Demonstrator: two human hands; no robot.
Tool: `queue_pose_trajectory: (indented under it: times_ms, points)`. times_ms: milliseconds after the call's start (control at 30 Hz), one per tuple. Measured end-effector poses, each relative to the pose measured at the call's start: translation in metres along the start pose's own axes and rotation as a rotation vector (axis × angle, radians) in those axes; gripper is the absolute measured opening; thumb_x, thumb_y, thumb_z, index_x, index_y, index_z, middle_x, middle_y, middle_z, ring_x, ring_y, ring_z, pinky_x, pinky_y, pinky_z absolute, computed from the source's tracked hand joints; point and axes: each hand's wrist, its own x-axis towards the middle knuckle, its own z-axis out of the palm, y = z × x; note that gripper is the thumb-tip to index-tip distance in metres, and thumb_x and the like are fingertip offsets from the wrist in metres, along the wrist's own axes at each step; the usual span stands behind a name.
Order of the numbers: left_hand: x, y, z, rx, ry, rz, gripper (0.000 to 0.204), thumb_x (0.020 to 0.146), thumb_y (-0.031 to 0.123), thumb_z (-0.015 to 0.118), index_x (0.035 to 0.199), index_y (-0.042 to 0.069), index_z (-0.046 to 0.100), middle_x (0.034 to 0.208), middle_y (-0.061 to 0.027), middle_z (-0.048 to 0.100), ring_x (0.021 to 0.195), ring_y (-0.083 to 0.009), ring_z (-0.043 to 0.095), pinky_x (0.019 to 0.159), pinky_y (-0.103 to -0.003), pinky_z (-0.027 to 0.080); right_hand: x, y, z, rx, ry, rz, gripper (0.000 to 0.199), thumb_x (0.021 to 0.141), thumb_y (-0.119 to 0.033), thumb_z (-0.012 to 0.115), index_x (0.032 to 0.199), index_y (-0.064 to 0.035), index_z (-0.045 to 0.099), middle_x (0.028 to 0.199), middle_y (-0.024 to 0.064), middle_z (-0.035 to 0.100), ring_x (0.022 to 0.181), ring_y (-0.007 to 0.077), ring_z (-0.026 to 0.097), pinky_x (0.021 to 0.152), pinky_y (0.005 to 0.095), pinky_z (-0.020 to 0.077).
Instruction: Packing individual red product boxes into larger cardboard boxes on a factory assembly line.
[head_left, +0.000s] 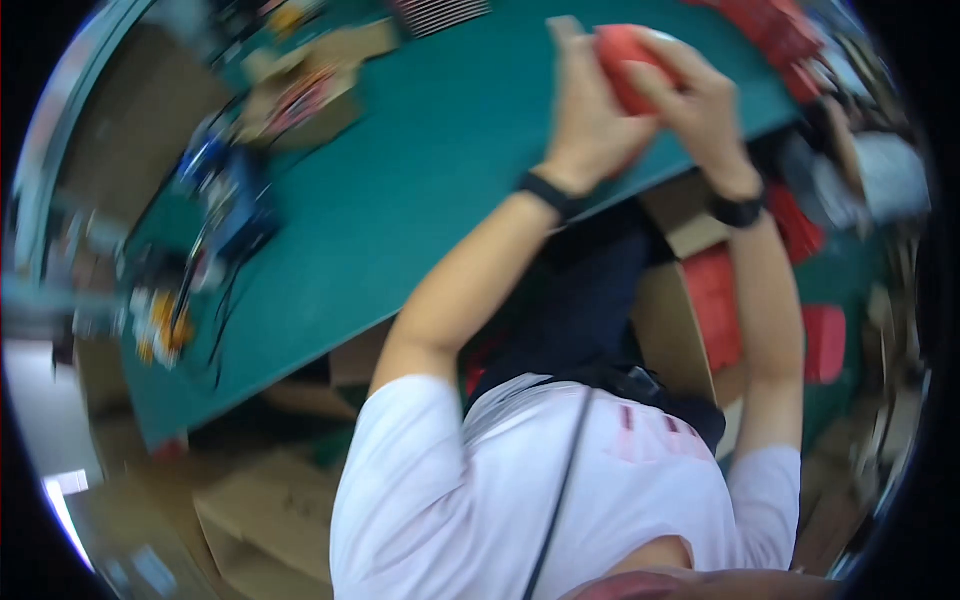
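Over the far right part of the green table, both my hands are together around a smooth red object, rounded in outline; motion blur hides its kind. My left hand supports it from the left side, with the palm and thumb against it. Closed over it from the right is my right hand, its fingers curled across the top. A dark band circles each wrist. The underside of the red object is hidden by my hands.
The green table carries an open cardboard box of reddish pieces and a blue device with cables at left. Red parts lie at the far right. Below the edge stands a cardboard box beside red pieces.
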Motion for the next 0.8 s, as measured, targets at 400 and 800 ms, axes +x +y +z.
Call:
queue_pose_trajectory:
  times_ms: [400,800]
  points:
    - [-0.018,0.011,-0.006,0.167,-0.125,-0.344,0.083,0.064,0.028,0.087,0.126,-0.001,0.04,0.117,-0.0187,0.058,0.105,-0.0307,0.06,0.089,-0.038,0.05,0.004,0.0,-0.002,-0.087,0.044,-0.262,0.023,0.084,-0.019,0.067,0.103,-0.0071,0.071,0.096,0.0113,0.068,0.09,0.0274,0.065,0.08,0.0354,0.0535]
    - [-0.008,-0.022,-0.013,0.119,-0.269,-0.203,0.062,0.07,0.012,0.082,0.12,-0.005,0.048,0.115,-0.0151,0.054,0.106,-0.0241,0.057,0.091,-0.035,0.047,0.009,-0.012,-0.023,-0.138,-0.263,-0.101,0.045,0.079,-0.043,0.065,0.091,0.0006,0.067,0.08,0.0165,0.064,0.075,0.0303,0.062,0.071,0.0373,0.0492]
